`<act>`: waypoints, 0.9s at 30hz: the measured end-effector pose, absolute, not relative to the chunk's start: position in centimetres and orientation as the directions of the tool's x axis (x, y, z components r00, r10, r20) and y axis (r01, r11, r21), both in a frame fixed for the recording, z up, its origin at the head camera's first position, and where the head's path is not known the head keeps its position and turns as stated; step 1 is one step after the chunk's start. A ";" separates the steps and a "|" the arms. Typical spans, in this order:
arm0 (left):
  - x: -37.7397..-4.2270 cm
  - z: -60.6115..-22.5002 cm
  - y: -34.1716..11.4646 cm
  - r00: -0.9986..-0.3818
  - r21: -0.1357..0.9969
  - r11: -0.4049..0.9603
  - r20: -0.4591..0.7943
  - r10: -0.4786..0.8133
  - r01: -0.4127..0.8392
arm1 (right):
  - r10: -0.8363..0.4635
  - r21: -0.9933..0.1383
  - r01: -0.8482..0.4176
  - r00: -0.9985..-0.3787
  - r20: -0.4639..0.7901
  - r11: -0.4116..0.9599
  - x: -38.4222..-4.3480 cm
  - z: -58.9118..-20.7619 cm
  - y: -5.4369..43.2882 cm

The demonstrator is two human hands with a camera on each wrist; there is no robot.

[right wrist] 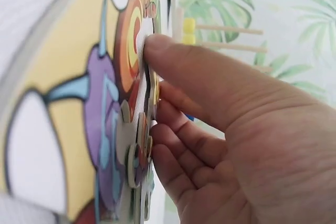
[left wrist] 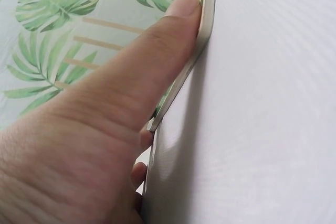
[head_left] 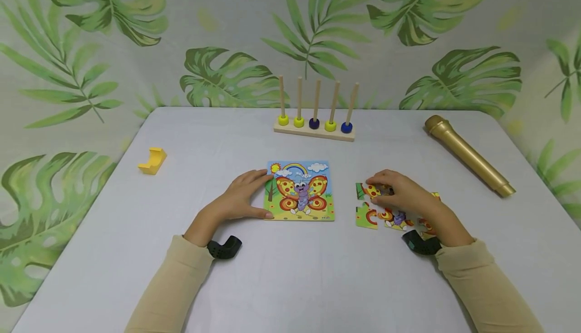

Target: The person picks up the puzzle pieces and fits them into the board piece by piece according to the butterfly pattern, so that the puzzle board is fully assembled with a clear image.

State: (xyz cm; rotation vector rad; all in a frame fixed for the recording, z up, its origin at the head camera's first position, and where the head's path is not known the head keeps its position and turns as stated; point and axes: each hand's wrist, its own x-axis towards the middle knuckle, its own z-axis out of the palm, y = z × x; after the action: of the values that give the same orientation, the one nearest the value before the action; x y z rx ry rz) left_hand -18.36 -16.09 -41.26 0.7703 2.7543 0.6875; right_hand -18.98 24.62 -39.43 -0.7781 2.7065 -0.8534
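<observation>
Sharing only the head view, hands (head_left: 238,197) (head_left: 404,192) differ: left spread against picture board (head_left: 299,191), right pinching puzzle piece (head_left: 371,190).

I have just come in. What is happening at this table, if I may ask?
A person has their left hand on the left edge of a flat, square, multicoloured butterfly picture board. Their right hand touches flat, multicoloured jigsaw pieces to the right of the board; whether it pinches one is hard to tell. The pieces lie grouped, with gaps visible between some. Farther back stands a pale wooden rack with five upright pegs.
</observation>
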 end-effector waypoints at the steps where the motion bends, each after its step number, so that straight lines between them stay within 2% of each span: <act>1: -18.3 -41.3 -16.1 -0.844 0.487 0.755 -0.065 0.532 0.439 | -0.537 -0.577 -0.425 -0.843 -0.028 0.697 -18.9 -39.3 24.5; 9: -18.4 -41.4 -16.0 -0.843 0.480 0.757 -0.062 0.534 0.444 | -0.518 -0.574 -0.467 -0.851 0.086 0.672 -18.5 -38.3 23.5; 18: -18.5 -41.4 -16.0 -0.839 0.470 0.754 -0.049 0.541 0.459 | -0.570 -0.596 -0.611 -0.769 0.289 0.522 -17.3 -35.7 18.5; 27: -18.5 -41.3 -16.1 -0.840 0.468 0.754 -0.046 0.541 0.460 | -0.607 -0.592 -0.660 -0.723 0.331 0.463 -17.3 -36.0 11.7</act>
State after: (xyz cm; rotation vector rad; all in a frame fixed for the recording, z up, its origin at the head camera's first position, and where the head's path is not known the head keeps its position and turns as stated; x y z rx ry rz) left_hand -18.48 -16.07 -41.32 0.7985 2.7730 0.6699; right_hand -17.33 11.75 -35.96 -1.1921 2.7486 -1.1664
